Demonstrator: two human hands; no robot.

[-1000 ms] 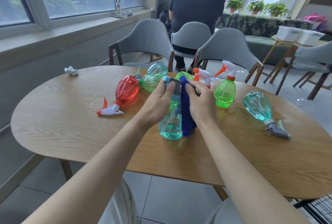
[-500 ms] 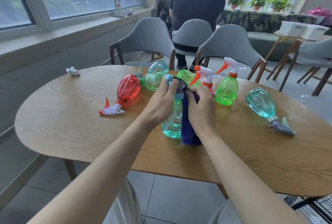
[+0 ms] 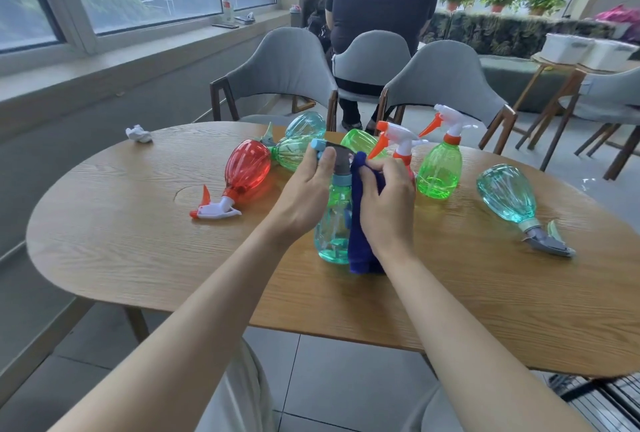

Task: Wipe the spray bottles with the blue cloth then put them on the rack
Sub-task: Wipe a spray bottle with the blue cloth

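Head view shows green bottle [image 3: 439,168] near cloth [image 3: 358,237].

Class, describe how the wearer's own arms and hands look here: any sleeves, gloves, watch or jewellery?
The left forearm and right forearm are bare down to the picture's lower edge; no sleeve shows. The left hand and right hand are ungloved, with no watch, bracelet or ring visible. The only clothing in view is a pale garment below the arms.
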